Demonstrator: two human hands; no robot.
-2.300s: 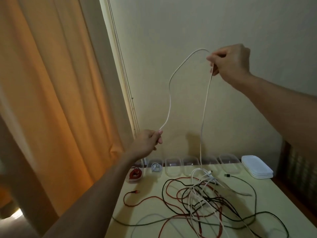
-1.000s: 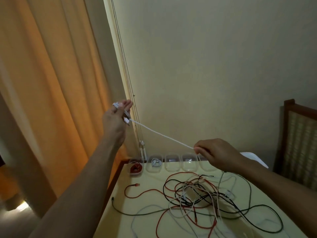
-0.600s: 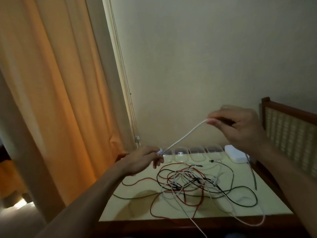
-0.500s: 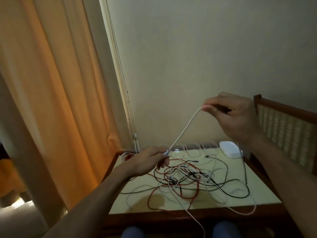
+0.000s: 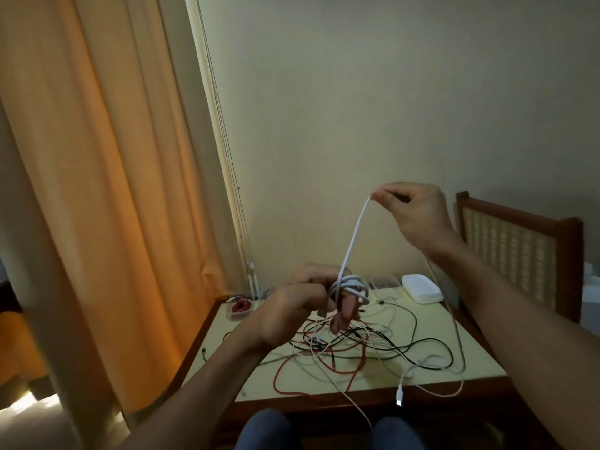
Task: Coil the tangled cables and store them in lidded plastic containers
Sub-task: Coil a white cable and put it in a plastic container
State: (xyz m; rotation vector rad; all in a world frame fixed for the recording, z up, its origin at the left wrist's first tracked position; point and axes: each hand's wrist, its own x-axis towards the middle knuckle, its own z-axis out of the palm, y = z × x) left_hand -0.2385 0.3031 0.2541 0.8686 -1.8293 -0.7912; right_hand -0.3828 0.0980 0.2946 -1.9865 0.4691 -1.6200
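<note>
1. Pale wall at the back, an orange curtain (image 5: pixel 97 190) filling the left, a wooden chair (image 5: pixel 519 248) on the right, and the yellow-topped counter (image 5: pixel 483 362) low between them.
2. Across the middle of the counter sprawls the tangle (image 5: pixel 357 349): red, black and white leads, loops crossing every which way.
3. The white cable (image 5: pixel 352 241) is the one in play. It looks light, limp and smooth-jacketed, so I'd expect it to slide through a loose pinch and spring out of its turns if let slack. Best taken on the cord itself, close above the coil, not by a connector. Its drawn length runs steeply from lower left up to upper right, long axis near upright, taut between the hands.
4. Left hand (image 5: pixel 292 310): low over the tangle, fingers curled, several white turns wound round them. That's the coil building.
5. Right hand (image 5: pixel 412 209): raised, thumb and forefinger pinching the cable at its top.
6. Along the back edge there's a stack of white lids (image 5: pixel 422 289), clear containers (image 5: pixel 384 280) beside it, and at far left a tub (image 5: pixel 239 308) holding a red coil.
7. Smallest: a white plug (image 5: pixel 399 399) dangles just off the near edge. I can't tell whether it belongs to this cable. A snag in the tangle is the risk.
</note>
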